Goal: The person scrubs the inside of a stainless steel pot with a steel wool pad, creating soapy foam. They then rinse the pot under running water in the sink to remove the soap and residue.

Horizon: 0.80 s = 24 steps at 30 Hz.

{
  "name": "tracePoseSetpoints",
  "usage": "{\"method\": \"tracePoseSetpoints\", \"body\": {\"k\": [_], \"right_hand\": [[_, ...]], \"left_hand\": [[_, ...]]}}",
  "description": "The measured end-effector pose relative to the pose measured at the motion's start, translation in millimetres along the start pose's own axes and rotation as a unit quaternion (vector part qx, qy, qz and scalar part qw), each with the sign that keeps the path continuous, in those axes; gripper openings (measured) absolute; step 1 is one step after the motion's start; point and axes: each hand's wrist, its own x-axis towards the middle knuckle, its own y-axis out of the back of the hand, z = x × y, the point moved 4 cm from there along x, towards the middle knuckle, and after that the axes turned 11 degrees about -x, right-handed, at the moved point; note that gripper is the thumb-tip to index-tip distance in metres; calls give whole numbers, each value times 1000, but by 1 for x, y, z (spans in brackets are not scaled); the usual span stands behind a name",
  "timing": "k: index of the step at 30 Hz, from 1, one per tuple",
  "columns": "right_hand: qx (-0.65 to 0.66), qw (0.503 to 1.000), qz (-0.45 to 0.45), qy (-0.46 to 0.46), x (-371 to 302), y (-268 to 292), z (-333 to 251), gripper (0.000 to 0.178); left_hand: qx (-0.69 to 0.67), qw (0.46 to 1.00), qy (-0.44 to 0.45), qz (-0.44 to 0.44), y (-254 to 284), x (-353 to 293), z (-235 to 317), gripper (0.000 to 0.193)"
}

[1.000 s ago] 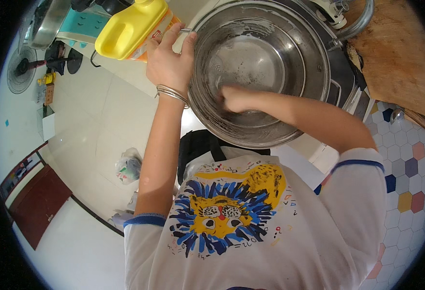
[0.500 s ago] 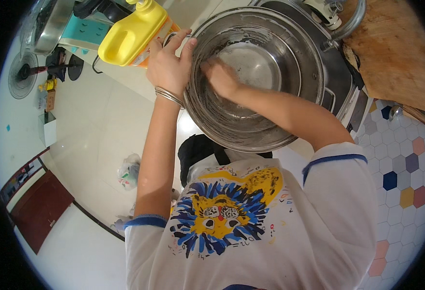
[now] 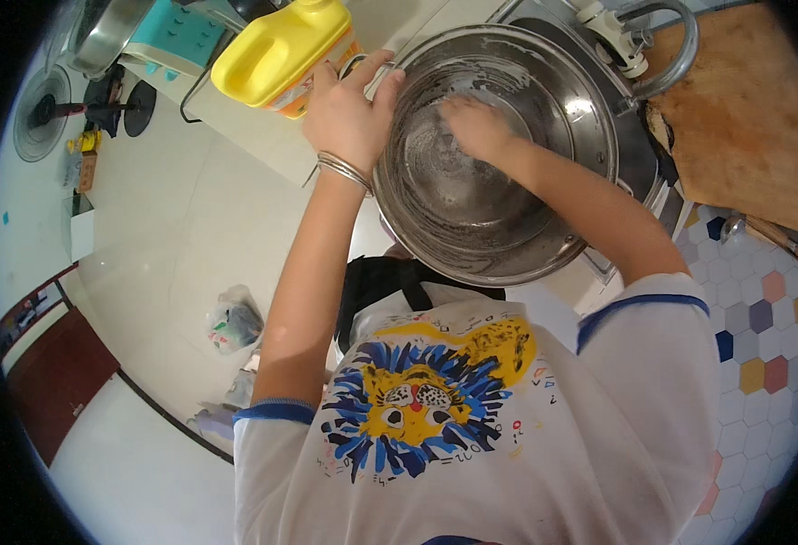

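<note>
A large round stainless steel pot [image 3: 417, 218] sits tilted in front of me, its opening turned toward me. Whitish suds and wet streaks cover parts of its inner wall and bottom. At its upper left edge my left hand [image 3: 349, 113], with metal bangles at the wrist, closes around a loop handle and rim. My right hand [image 3: 480, 127] reaches inside over the pot's bottom. Motion smears its fingers, so whether it holds anything cannot be made out.
A yellow jug [image 3: 281, 59] stands beside my left hand, near a teal box [image 3: 176, 41]. Behind the pot's right side are a dark sink [image 3: 635, 141] and a curved metal faucet [image 3: 689, 45]. A wooden board [image 3: 744, 118] lies farther right. Plastic bags [image 3: 233, 322] rest on the floor.
My right hand has moved from the pot's left inner wall to its bottom. The pot has turned somewhat clockwise, with my left hand still at its edge. The whole view has shifted slightly.
</note>
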Motion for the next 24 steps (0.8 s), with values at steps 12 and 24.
{"method": "tracePoseSetpoints", "body": {"k": [12,24], "right_hand": [[3,996,-87,18,-24,-14,8,27],[-32,996,-70,48,-40,-25,-27,18]], "left_hand": [[-14,1000,14,4,-3,1,-1,28],[-29,998,-20,44,-2,1,-3,26]]}}
